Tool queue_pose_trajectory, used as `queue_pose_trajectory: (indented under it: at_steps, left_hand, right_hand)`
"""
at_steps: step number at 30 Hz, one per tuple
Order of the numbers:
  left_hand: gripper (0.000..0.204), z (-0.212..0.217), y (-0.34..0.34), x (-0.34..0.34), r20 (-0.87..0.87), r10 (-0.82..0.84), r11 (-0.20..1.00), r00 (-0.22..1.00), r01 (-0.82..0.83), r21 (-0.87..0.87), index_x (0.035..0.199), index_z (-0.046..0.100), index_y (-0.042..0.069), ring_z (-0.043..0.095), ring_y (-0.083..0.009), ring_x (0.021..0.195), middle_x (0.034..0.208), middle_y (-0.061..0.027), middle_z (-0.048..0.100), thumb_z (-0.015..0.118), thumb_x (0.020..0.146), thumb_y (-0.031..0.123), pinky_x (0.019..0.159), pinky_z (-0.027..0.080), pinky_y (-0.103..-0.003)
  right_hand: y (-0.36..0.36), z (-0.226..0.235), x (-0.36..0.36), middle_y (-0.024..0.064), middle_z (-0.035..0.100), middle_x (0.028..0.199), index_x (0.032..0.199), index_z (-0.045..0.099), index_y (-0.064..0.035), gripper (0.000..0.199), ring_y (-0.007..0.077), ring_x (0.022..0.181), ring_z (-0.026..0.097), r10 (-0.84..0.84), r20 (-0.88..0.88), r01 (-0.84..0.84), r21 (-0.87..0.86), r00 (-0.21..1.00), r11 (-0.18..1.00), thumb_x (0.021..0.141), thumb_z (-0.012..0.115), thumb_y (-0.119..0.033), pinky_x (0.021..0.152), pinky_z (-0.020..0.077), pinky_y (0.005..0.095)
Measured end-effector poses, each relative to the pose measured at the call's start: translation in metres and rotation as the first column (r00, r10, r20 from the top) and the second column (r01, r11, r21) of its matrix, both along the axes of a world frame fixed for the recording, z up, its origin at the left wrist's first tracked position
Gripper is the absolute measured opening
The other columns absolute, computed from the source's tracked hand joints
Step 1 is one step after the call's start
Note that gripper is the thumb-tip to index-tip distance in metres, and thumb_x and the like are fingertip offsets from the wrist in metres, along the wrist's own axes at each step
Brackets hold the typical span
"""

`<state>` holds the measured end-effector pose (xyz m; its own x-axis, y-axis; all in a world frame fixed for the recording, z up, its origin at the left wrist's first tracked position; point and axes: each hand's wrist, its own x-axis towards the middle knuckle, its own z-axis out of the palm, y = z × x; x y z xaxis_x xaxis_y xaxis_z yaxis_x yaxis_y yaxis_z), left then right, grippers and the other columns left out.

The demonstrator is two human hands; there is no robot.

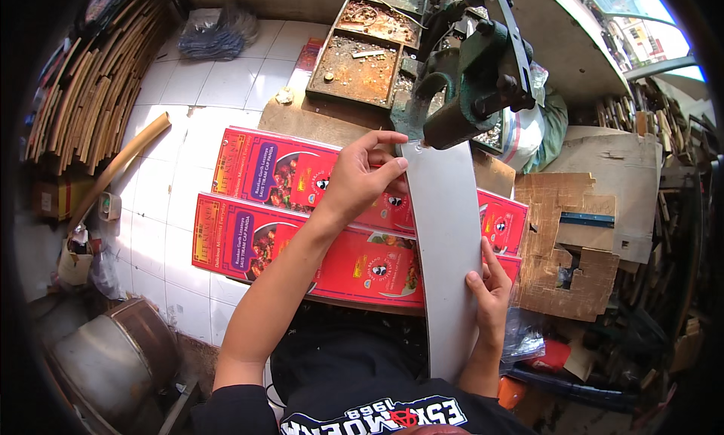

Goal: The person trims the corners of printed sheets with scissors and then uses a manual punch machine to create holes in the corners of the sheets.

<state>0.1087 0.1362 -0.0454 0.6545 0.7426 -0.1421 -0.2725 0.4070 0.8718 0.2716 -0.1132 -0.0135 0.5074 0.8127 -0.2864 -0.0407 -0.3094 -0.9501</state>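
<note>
A long grey board [449, 239], flat and slightly bent-looking, runs from my lap up to a dark green hand press [471, 95]. Its far end lies beneath the press head, with a small shiny spot near the corner. My left hand [366, 171] is closed at the board's far left edge, thumb and forefinger at the corner; whether a small piece is also between them is hidden. Lower down, my right hand [490, 295] grips the right edge, thumb on the face. Under the board are two red printed panels, an upper one [264, 163] and a nearer one [332, 261].
Rusty compartment trays [362, 65] with small metal bits stand beside the press. Cut cardboard [543, 261] lies at right. Stacked brown strips [98, 80] lean at far left, above a metal drum [117, 352]. White tiles [162, 209] cover the floor.
</note>
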Motion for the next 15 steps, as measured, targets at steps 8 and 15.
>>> queue_pose_trajectory:
  at_steps: [8,15]
  left_hand:
    - [0.038,0.01,-0.001,-0.005,0.088,-0.12,0.981,0.989,0.105,0.163,0.123,0.053,-0.005,0.068,-0.0189,0.067,0.08,-0.0115,0.066,0.059,0.089,0.011,0.063,0.057,-0.03]
    - [0.029,0.058,-0.021,-0.017,0.013,-0.221,0.962,0.975,0.216,0.167,0.114,0.059,-0.006,0.068,-0.0172,0.074,0.086,-0.0114,0.068,0.059,0.094,0.015,0.068,0.057,-0.029]
  right_hand:
    - [-0.022,0.006,-0.014,0.0239,0.048,0.14,0.142,0.038,0.0073,0.059,0.0242,0.125,0.051,-0.033,0.117,0.018,0.128,0.993,0.992,0.088,0.06,0.0,0.105,0.0383,0.0325]
    - [-0.054,0.022,-0.025,0.0252,0.055,0.132,0.14,0.04,0.0088,0.058,0.0237,0.119,0.056,-0.082,0.251,0.036,0.185,0.965,0.982,0.086,0.062,0.001,0.101,0.0415,0.0308]
